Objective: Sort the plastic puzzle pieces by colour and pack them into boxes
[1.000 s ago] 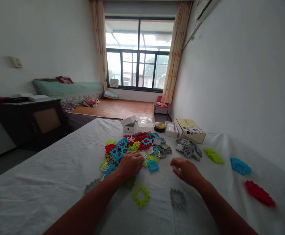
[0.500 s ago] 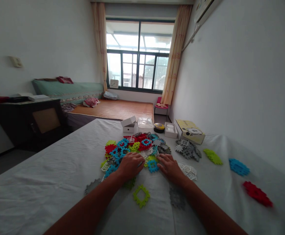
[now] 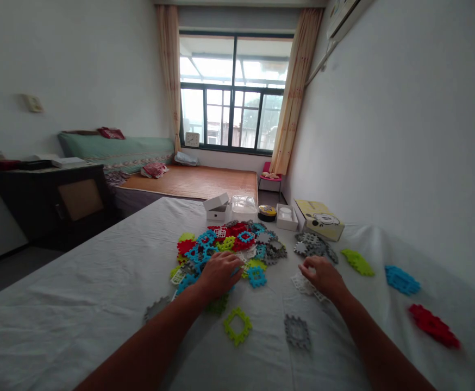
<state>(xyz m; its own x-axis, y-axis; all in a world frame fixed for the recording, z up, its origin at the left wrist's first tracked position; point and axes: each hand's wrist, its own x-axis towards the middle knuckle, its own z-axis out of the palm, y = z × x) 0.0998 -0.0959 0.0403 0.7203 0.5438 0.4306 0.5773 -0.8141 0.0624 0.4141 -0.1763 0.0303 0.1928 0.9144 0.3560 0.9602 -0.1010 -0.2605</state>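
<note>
My left hand (image 3: 220,274) lies over the near side of a mixed heap of plastic interlocking building pieces (image 3: 202,254), its fingers loosely bent and apart. A blue square piece (image 3: 256,277) is just right of its fingertips. Farther right, my right hand (image 3: 321,276) is over a small pile of white lattice pieces (image 3: 298,282), thumb and fingers drawn together. Whether a piece is between those fingertips cannot be made out. Nearer me, a lime-green square frame piece (image 3: 237,326) and a grey toothed piece (image 3: 298,330) lie flat on the white cloth.
Grey pieces (image 3: 317,247) form a pile at the right, followed by lime-green (image 3: 357,262), blue (image 3: 401,279) and red (image 3: 433,325) groups. Behind the heap stand a white box (image 3: 217,207), a clear container (image 3: 244,205), a round yellow-black tin (image 3: 267,213) and a yellow box (image 3: 319,218).
My right hand has moved right, from the edge of the heap to the white pieces, uncovering the grey piece near me. My left hand has stayed on the heap.
</note>
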